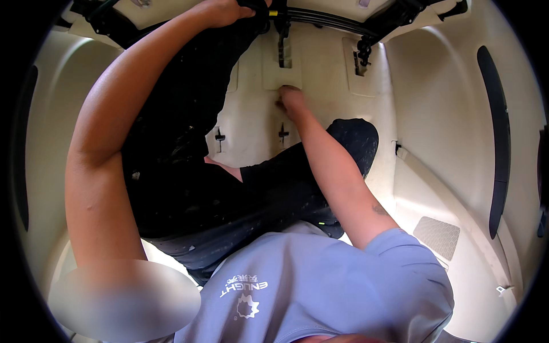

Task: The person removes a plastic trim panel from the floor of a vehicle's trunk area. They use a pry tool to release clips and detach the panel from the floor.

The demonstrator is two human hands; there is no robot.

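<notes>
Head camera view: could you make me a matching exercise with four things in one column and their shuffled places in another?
1. bare left hand
2. bare right hand
3. grey-blue short-sleeved shirt
4. long curved black strip

A. on the cream side wall, picture's right
B. by the lower edge of a cream slotted panel
C. across the picture's bottom
D. at the picture's top, near the black bar frame

Pairs: 1-D, 2-B, 3-C, 4-A
</notes>
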